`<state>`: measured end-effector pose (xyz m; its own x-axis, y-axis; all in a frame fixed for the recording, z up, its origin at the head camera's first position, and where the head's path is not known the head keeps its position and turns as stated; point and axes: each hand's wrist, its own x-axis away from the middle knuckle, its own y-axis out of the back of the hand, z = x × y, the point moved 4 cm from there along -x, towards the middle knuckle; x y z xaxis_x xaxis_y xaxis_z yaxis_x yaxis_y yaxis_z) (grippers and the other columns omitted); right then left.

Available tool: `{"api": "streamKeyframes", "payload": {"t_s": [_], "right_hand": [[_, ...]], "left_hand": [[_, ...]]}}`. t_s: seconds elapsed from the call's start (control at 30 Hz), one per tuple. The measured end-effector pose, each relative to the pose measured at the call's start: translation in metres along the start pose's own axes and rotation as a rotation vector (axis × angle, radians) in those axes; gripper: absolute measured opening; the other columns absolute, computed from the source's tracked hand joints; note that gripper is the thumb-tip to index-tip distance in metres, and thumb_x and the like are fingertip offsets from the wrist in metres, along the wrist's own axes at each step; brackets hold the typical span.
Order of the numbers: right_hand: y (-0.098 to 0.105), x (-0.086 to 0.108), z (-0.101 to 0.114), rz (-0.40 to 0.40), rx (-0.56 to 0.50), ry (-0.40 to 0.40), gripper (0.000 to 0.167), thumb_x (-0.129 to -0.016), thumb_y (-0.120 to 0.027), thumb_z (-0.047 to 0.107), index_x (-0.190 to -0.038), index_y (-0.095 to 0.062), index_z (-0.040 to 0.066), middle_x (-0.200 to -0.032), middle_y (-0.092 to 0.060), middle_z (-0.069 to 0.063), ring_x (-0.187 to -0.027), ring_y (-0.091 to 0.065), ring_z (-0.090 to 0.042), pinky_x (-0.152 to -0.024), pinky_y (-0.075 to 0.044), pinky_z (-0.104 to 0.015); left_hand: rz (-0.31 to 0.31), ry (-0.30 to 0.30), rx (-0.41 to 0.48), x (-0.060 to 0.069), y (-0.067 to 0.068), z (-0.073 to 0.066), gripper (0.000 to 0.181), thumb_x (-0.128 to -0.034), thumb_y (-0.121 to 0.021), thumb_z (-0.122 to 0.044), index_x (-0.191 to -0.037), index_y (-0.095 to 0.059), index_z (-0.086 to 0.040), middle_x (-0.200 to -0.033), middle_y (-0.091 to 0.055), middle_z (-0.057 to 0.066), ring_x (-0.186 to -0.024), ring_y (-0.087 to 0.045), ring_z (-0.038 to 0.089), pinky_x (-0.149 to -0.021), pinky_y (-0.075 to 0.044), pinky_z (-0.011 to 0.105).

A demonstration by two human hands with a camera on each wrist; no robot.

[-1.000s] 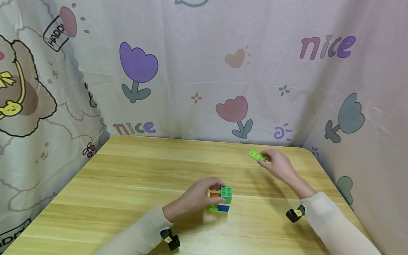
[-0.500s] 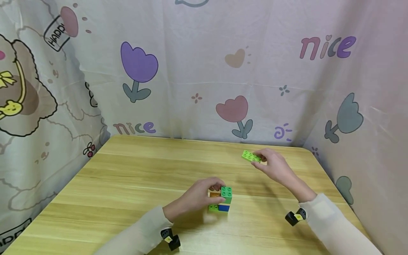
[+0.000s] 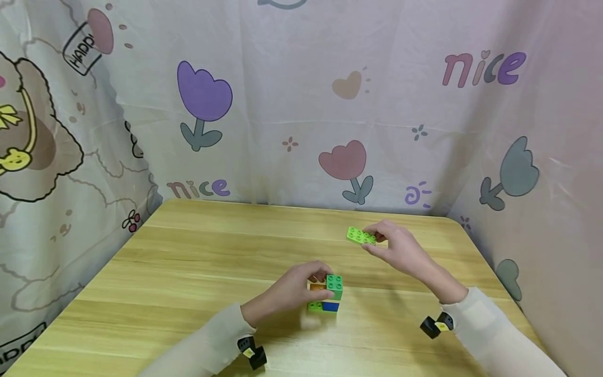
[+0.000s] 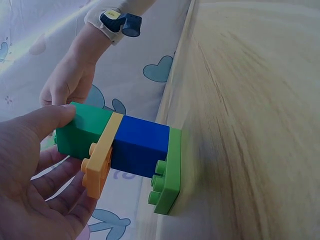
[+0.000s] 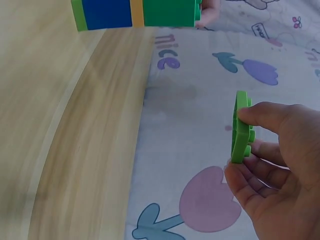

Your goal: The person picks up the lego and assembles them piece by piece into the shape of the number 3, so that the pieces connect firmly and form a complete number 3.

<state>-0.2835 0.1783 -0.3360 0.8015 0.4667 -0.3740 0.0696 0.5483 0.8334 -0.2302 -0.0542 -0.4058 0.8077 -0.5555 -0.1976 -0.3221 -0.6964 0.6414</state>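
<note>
A small stack of building blocks stands on the table, steadied by my left hand [image 3: 294, 290]. From the top it has a green brick [image 3: 335, 293], a thin orange plate [image 4: 102, 165], a blue brick [image 4: 141, 145] and a light green plate [image 4: 172, 175] at the bottom. My left thumb and fingers grip the green brick from opposite sides. Beyond the stack and to its right, my right hand [image 3: 401, 250] holds a flat lime-green plate [image 3: 356, 235] in the air. It is pinched at one end between thumb and fingers, studs upward in the head view.
The wooden table [image 3: 198, 246] extends around both hands. A printed curtain [image 3: 282, 94] hangs behind its far edge and along the sides. Each wrist wears a small black camera, such as the right wrist camera [image 3: 436, 325].
My right hand has moved left and slightly toward me with the lime-green plate, closer to the stack. My left hand and the stack have stayed in place.
</note>
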Motion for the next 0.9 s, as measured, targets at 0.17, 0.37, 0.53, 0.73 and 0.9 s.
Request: {"api": "streamKeyframes", "payload": {"t_s": [0.17, 0.37, 0.53, 0.73, 0.9], "right_hand": [[0.002, 0.001, 0.009, -0.002, -0.006, 0.039, 0.031, -0.086, -0.077, 0.020, -0.113, -0.069, 0.008, -0.100, -0.065, 0.001, -0.088, -0.061, -0.018, -0.078, -0.052, -0.041], [0.002, 0.003, 0.017, 0.011, -0.024, 0.050, 0.030, -0.086, -0.077, 0.021, -0.114, -0.069, 0.011, -0.101, -0.064, 0.004, -0.088, -0.060, -0.016, -0.078, -0.052, -0.037], [0.002, 0.006, 0.024, 0.018, -0.049, 0.076, 0.030, -0.086, -0.078, 0.020, -0.113, -0.069, 0.012, -0.100, -0.063, 0.005, -0.088, -0.059, -0.012, -0.078, -0.052, -0.035], [0.001, 0.009, 0.033, 0.032, -0.083, 0.104, 0.030, -0.085, -0.078, 0.020, -0.113, -0.069, 0.015, -0.099, -0.062, 0.009, -0.088, -0.059, -0.010, -0.079, -0.052, -0.030], [-0.003, 0.012, 0.040, 0.058, -0.104, 0.122, 0.030, -0.085, -0.078, 0.021, -0.113, -0.068, 0.017, -0.100, -0.061, 0.011, -0.088, -0.058, -0.009, -0.079, -0.051, -0.029]], "left_hand": [[0.003, 0.001, 0.028, 0.000, -0.001, 0.001, 0.031, -0.0889, -0.072, -0.039, -0.114, -0.063, -0.024, -0.094, -0.061, -0.016, -0.090, -0.059, 0.006, -0.084, -0.049, 0.028], [0.011, 0.011, 0.032, 0.000, -0.002, 0.001, 0.030, -0.0893, -0.070, -0.042, -0.113, -0.064, -0.025, -0.095, -0.062, -0.016, -0.091, -0.059, 0.005, -0.084, -0.049, 0.029], [0.014, 0.021, 0.012, -0.003, -0.003, 0.001, 0.028, -0.0894, -0.071, -0.041, -0.110, -0.063, -0.024, -0.093, -0.061, -0.016, -0.089, -0.058, 0.005, -0.082, -0.050, 0.028], [0.009, 0.034, 0.009, -0.004, -0.002, 0.000, 0.027, -0.0885, -0.072, -0.040, -0.108, -0.063, -0.024, -0.092, -0.061, -0.015, -0.088, -0.058, 0.006, -0.082, -0.050, 0.027], [0.004, 0.036, 0.000, -0.003, -0.003, 0.000, 0.029, -0.0877, -0.074, -0.038, -0.108, -0.063, -0.021, -0.093, -0.061, -0.014, -0.088, -0.058, 0.006, -0.080, -0.050, 0.027]]}}
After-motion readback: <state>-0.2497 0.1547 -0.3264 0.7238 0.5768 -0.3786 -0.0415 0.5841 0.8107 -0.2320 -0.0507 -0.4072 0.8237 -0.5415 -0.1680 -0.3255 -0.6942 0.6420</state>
